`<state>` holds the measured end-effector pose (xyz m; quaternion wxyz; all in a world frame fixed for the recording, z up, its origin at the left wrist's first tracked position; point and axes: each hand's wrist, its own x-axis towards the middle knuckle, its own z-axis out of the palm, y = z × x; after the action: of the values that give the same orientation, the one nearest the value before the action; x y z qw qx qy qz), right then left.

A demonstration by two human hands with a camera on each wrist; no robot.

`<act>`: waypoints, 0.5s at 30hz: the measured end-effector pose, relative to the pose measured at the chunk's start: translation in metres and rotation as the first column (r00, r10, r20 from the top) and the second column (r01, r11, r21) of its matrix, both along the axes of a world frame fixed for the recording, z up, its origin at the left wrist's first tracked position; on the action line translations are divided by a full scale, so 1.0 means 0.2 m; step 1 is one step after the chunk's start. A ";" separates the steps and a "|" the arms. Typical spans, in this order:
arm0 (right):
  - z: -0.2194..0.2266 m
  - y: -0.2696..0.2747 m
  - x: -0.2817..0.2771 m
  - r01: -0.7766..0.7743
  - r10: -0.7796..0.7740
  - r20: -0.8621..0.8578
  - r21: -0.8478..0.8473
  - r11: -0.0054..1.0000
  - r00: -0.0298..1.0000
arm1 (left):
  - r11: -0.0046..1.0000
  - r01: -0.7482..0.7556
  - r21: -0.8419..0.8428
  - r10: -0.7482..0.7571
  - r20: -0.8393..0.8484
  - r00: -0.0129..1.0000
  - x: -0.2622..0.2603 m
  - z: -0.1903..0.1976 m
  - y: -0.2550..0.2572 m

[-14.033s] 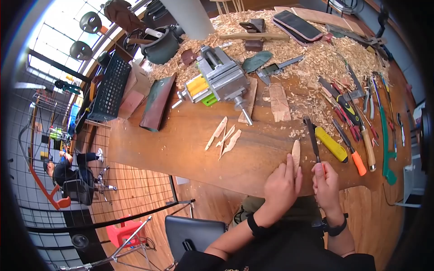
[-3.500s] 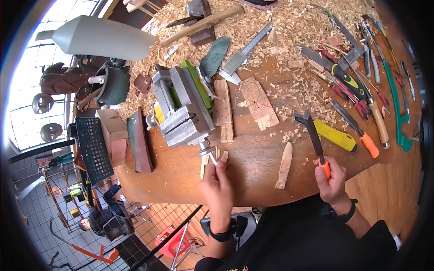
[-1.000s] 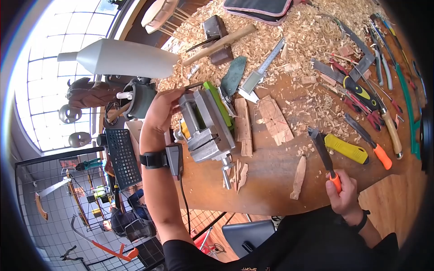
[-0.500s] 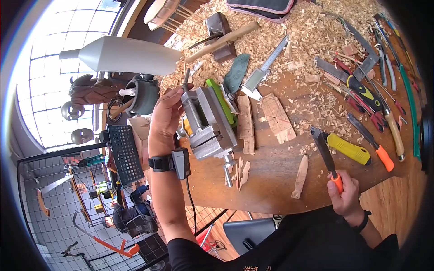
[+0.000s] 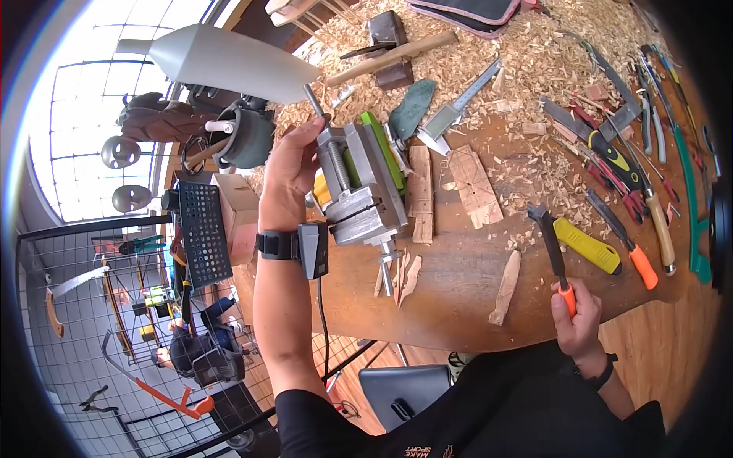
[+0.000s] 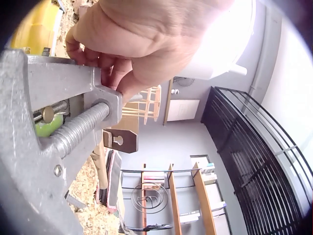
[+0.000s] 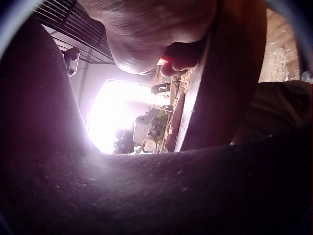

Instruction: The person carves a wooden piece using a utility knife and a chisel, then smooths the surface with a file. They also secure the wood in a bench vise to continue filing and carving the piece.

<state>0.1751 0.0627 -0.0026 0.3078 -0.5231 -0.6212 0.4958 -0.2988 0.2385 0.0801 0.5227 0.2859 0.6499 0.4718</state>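
My left hand (image 5: 292, 164) is at the far end of the grey metal vise (image 5: 359, 172), thumb and fingers on its crank bar (image 5: 313, 101). In the left wrist view, the curled fingers (image 6: 111, 66) reach behind the vise's end block beside the threaded screw (image 6: 80, 129); the bar is mostly hidden there. Near the table's front edge my right hand (image 5: 578, 317) grips the orange handle of a chisel (image 5: 556, 248) with a flat dark blade. A carved wood strip (image 5: 506, 288) lies left of the chisel. Small wood pieces (image 5: 408, 278) lie by the vise's near handle (image 5: 387, 276).
A yellow utility knife (image 5: 586, 246), another orange-handled tool (image 5: 622, 238) and several pliers and saws lie at the right. A digital caliper (image 5: 458, 107) and a marked wood block (image 5: 473, 187) lie beyond the vise. Wood shavings (image 5: 527, 61) cover the back. A black perforated basket (image 5: 205, 233) stands left.
My left hand has gone from the wood strip to the vise's near handle, then to its far end, where the bar has turned. The right hand still holds the chisel. The vise sits at another angle.
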 end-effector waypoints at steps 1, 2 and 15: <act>0.00 0.00 0.00 0.010 -0.010 0.003 -0.019 1.000 1.000 | 1.000 -0.007 0.003 0.007 -0.018 1.000 0.01 0.00 0.00; 0.00 0.00 0.00 0.007 -0.007 0.006 -0.020 1.000 1.000 | 1.000 -0.014 0.005 0.014 -0.035 0.999 0.01 0.00 0.00; -0.01 0.00 0.00 0.019 -0.019 -0.006 -0.048 0.999 1.000 | 1.000 0.009 0.008 0.005 -0.953 0.303 0.47 0.17 -0.48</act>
<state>0.1750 0.0620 -0.0045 0.3019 -0.5345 -0.6033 0.5091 -0.2057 0.1431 0.1140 0.0372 0.5132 0.8300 0.2153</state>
